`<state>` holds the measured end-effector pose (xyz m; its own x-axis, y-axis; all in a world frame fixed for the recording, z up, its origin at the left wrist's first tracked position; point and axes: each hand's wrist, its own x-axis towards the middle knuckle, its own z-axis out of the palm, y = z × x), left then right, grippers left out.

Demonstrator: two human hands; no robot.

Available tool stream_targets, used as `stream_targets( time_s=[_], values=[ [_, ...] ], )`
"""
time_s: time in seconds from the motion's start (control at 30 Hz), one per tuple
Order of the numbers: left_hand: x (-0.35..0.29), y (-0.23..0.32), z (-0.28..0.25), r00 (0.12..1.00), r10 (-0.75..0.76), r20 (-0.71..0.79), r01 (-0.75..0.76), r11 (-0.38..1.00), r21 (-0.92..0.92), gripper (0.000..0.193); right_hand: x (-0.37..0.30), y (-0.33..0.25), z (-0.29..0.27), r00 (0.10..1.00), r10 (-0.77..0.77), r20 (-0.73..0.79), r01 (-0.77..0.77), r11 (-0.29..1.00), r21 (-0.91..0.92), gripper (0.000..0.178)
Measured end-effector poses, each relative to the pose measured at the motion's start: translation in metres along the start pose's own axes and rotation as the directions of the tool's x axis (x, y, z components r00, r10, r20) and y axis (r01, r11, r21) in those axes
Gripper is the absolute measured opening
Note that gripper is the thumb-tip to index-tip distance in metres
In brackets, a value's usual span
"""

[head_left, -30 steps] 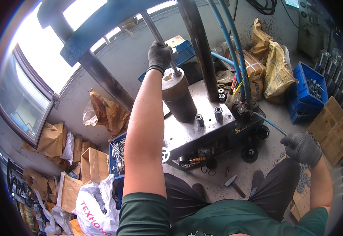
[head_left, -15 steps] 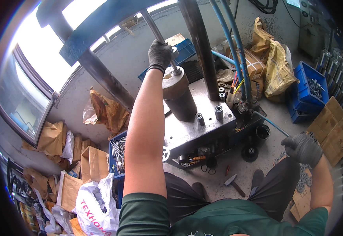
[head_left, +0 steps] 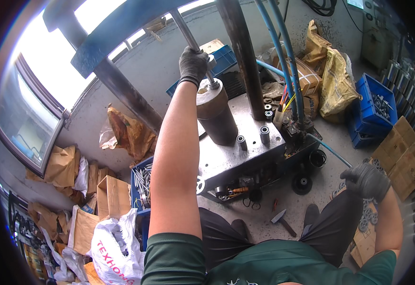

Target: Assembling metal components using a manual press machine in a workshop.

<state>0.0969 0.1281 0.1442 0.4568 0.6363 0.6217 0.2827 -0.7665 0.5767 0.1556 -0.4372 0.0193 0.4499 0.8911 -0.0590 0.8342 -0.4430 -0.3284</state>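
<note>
My left hand [head_left: 193,64], in a dark grey glove, is closed around an upright steel rod [head_left: 183,29] under the blue press frame [head_left: 117,35]. Beside its fingers a round metal piece [head_left: 211,61] shows; what the palm covers is hidden. Below, the rod meets the top of a thick steel cylinder [head_left: 217,121] standing on the press's metal table [head_left: 217,160]. Off to the right, my right hand [head_left: 366,181], gloved too, is wrapped round the end of a long blue lever [head_left: 330,150] that runs to the valve block [head_left: 295,133].
Small bushings [head_left: 264,132] stand on the table's right part. A hammer [head_left: 283,223] lies on the floor between my feet. Blue crates of metal parts [head_left: 377,107] stand at right, another crate [head_left: 142,185] at left. Dark steel columns [head_left: 241,61] flank the cylinder.
My right hand and the lever's end have shifted very slightly downward. The left hand keeps its grip on the rod, almost unmoved.
</note>
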Motion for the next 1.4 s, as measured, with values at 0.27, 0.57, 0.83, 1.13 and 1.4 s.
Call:
stream_targets(
  time_s=[0.27,0.57,0.83,1.13,1.4],
  values=[
    [0.002,-0.009,-0.003,1.0,0.003,-0.014,-0.003,1.0,-0.009,0.023,0.007,-0.014,-0.007,0.998,0.043,-0.05,-0.04,0.998,0.055,0.033],
    [-0.001,-0.004,0.002,1.0,-0.024,-0.006,0.024,0.997,-0.078,0.022,0.006,-0.013,-0.009,0.999,0.036,0.03,-0.037,0.999,0.028,0.032],
    [0.003,-0.01,0.005,1.0,-0.03,-0.001,0.03,0.995,-0.094,0.021,0.003,0.005,0.005,0.998,-0.061,0.024,0.062,0.997,-0.038,0.028],
    [0.003,-0.01,0.005,1.0,-0.022,-0.007,0.021,0.996,-0.086,0.024,0.049,0.001,-0.021,0.697,-0.308,-0.647,0.206,0.951,-0.231,0.017],
    [0.006,-0.014,0.015,1.0,-0.016,0.015,0.017,0.998,-0.06,0.027,0.189,0.027,-0.107,0.432,-0.31,-0.847,0.051,0.946,-0.32,0.015]
  ],
)
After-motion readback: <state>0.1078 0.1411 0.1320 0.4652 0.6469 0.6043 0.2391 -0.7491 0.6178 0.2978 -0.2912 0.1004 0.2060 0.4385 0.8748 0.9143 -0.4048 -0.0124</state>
